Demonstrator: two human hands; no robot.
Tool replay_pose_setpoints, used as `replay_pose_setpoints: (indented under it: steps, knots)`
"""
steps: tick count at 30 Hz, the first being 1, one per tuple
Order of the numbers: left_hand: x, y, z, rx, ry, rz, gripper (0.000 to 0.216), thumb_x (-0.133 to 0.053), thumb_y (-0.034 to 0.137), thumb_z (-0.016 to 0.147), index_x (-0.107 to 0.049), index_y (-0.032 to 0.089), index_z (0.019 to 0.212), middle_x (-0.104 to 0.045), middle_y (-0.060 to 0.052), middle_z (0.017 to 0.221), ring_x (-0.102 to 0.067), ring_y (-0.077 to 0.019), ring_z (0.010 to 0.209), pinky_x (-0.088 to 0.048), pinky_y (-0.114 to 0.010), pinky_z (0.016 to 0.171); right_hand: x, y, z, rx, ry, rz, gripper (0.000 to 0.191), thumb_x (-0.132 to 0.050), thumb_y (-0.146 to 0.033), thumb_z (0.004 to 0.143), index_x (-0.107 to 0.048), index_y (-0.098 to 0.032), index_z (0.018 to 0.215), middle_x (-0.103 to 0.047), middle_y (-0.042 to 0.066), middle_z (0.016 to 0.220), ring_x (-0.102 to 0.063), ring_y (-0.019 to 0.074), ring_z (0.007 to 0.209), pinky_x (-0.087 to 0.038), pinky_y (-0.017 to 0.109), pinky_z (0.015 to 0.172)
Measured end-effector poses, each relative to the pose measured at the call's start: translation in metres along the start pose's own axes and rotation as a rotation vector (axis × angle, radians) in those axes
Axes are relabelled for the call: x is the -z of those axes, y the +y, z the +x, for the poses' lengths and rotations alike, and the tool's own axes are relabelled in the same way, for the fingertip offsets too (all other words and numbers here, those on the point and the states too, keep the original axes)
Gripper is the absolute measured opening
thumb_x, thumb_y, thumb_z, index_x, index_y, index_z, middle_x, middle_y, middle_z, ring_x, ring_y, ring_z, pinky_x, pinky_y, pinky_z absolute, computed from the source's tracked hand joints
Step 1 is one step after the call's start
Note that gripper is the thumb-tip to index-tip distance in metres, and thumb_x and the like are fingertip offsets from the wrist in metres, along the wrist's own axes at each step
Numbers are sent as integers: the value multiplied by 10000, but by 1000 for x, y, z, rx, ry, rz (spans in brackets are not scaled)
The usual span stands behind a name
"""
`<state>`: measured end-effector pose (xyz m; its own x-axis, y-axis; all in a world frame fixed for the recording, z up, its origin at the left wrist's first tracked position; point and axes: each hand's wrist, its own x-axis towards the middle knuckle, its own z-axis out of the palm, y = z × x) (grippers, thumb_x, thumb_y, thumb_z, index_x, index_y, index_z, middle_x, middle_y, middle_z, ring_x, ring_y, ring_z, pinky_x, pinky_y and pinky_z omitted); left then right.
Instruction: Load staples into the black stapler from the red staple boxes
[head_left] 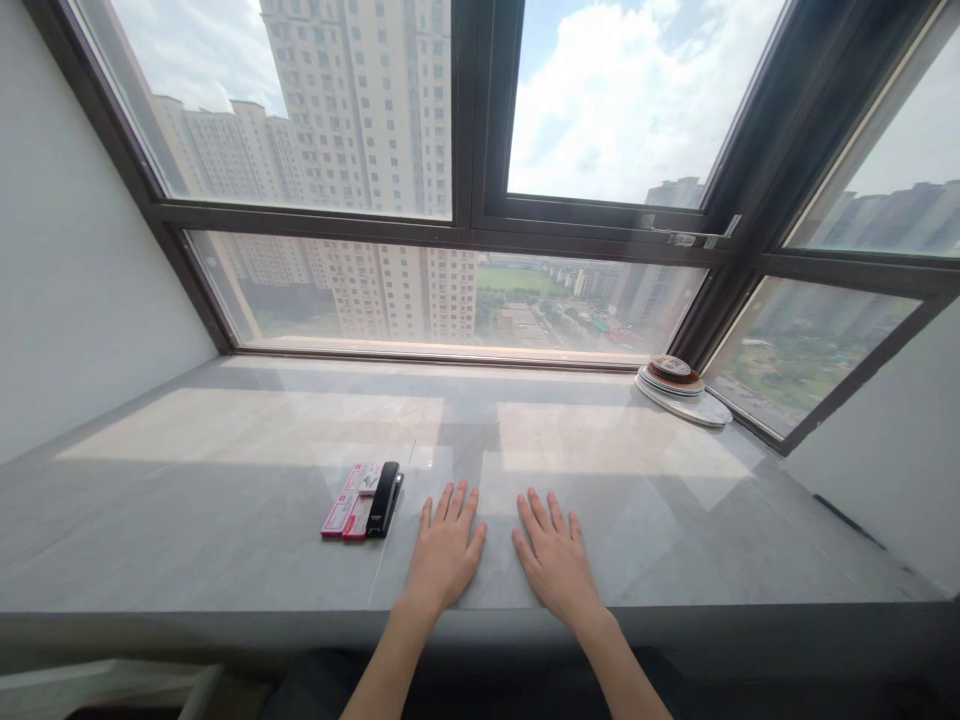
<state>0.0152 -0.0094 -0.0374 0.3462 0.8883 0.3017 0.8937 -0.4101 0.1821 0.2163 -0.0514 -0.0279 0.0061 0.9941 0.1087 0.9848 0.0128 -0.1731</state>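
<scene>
Grey, faintly veined, stone-like slabs surface the window ledge (225, 560), its polish catching broad patches of sunlight from the smooth white wall (82, 230) at the left across to the right. On the left part of it lie flat, sharp-cornered red-and-white boxes (343, 512), seemingly printed card; their print is too small to read. Against their right side rests a black stapler (385, 500), long and round-backed, with a dull metallic glint along its edge. Just right of it, but apart, the left hand (445, 555) lies palm down, fingers loosely spread, grasping nothing. Farther right, the right hand (553, 560) mirrors it, flat and relaxed on the slab, equally free. With both hands bare and the stapler and boxes untouched, handling seems not to have begun; no finished step shows, so everything appears left to do. At the far right, by the dark window frame (585, 240), sits a stack of round, plate-like discs (675, 378), brown over white, the lowest broadest and thin.
</scene>
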Motion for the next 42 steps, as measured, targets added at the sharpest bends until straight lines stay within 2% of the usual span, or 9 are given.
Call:
replay_pose_setpoints:
  steps: [29, 42]
  knots:
    - [2, 0, 0, 6, -22, 16, 548, -322, 430, 1030, -321, 320, 1567, -251, -20, 1657, -202, -264, 1535, -166, -547, 1237, -3, 2, 0, 14, 32, 0, 589, -238, -524, 1039, -242, -351, 1602, -145, -65, 1671, -72, 273, 1551, -67, 528, 1226]
    - [1, 0, 0, 6, -13, 7, 549, -328, 431, 1030, -324, 313, 1566, -260, -27, 1655, -203, -262, 1534, -163, -543, 1236, 0, 0, -1, 8, 6, -4, 593, -230, -526, 1039, -229, -349, 1605, -128, -74, 1674, -55, 265, 1553, -49, 507, 1232]
